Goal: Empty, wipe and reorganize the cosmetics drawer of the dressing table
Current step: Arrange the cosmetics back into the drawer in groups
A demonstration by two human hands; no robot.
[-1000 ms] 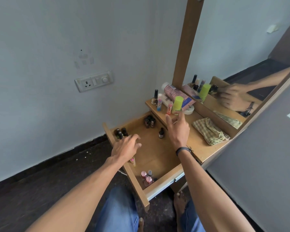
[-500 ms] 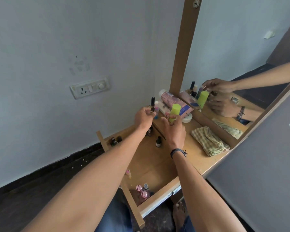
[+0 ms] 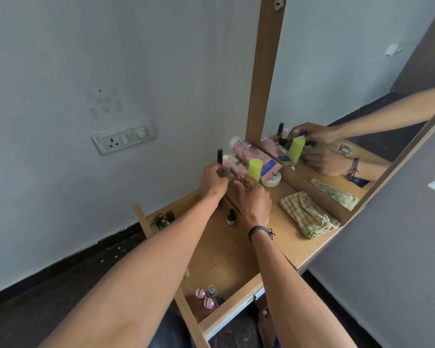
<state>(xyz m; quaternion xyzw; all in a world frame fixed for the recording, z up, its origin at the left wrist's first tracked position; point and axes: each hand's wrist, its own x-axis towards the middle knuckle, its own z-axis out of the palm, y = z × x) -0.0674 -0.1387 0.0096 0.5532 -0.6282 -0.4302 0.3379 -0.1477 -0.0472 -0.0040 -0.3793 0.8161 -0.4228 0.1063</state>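
Reaching across the open drawer [image 3: 226, 249] to the back of the tabletop [image 3: 309, 249], we have both hands among the cosmetics standing there. Our left hand [image 3: 212, 182] is curled with its fingers pinched around a small bottle with a pink label [image 3: 227, 168], just below a tall black-capped bottle [image 3: 219, 156]; whether it touches that one too we cannot tell. Our right hand [image 3: 253, 199], a dark band [image 3: 260, 231] on its wrist, is closed around the lower part of the lime-green bottle [image 3: 254, 168], whose cap rises above the fingers. Behind both hands a pink tube [image 3: 251, 156] lies on its side against the mirror [image 3: 349, 101], and a white round tin [image 3: 271, 180] sits just beside the green bottle. A checked cloth [image 3: 307, 214] lies crumpled on the tabletop to the right of our right hand, well apart from it.

The drawer lies under our forearms, pulled out toward us. A small dark bottle [image 3: 230, 217] stands in it just beside our right wrist, dark bottles [image 3: 165, 219] cluster in the far left corner, and pink-capped bottles [image 3: 206, 298] sit in the near corner.
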